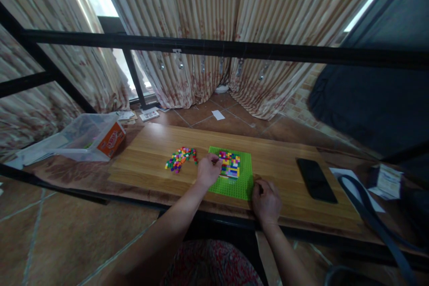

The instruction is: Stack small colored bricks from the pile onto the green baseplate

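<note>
A bright green studded baseplate (246,165) lies on the wooden board, with a block of many-coloured toy bricks (231,164) built up on it. My left hand (208,170) reaches over the plate's left side, its fingertips pinched at the left edge of the built bricks; what they hold, if anything, is too small to make out. Curled fingers of my right hand (266,199) rest by the plate's lower right edge. Whether anything is inside that hand is hidden. Left of the plate lies a loose heap of small coloured bricks (180,158).
A black phone (316,179) lies on the wooden board (281,156) to the right. At far left stands a clear plastic bin (85,136) with an orange label. A dark strap (365,205) and a small box (385,182) are at right. A black rail (214,44) crosses behind.
</note>
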Tool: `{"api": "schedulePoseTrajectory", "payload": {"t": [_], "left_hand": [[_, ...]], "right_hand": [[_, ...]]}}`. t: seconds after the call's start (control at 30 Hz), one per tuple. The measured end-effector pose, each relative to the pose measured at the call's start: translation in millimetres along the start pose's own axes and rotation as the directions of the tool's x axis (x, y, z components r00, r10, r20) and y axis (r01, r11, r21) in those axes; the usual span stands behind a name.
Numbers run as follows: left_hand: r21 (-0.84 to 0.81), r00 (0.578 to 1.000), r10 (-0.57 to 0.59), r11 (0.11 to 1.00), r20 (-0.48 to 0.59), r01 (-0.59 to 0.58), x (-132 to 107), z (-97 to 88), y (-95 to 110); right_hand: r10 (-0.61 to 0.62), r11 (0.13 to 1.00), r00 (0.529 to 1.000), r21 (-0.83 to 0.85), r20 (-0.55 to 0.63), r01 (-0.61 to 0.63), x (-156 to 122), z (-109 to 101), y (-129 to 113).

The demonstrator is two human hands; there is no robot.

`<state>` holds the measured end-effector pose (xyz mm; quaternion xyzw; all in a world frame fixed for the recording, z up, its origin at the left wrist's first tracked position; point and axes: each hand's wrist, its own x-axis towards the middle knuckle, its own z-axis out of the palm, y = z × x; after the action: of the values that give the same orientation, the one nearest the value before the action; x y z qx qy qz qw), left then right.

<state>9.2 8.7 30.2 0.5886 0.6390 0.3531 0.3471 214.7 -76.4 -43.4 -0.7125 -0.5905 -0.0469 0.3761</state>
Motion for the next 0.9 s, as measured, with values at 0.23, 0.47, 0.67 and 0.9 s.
{"api": "schedulePoseTrajectory", "payload": {"t": [0.23,0.47,0.67,0.9], "left_hand": [[-0.024,0.998,-0.053,0.998,-0.035,0.052,0,5.0,1],[-0.138,1.0,-0.028,0.99,-0.001,0.028,-3,-0.9,-8],[-0.171,0.996,0.046,0.984,-0.077,-0.059,-24,-32.5,-50],[-0.098,0.967,-0.088,0.993,-0.237,0.066,-56,-105.1,-95]], "right_hand": [[0.005,1.0,1.0,-0.001,0.012,-0.005,-1,2,2],[-0.017,1.0,1.0,0.005,0.003,0.017,-1,1,2],[-0.025,1.0,1.0,0.01,-0.01,0.025,0,1,3],[-0.022,1.0,1.0,-0.014,-0.006,0.022,-2,2,5]]}}
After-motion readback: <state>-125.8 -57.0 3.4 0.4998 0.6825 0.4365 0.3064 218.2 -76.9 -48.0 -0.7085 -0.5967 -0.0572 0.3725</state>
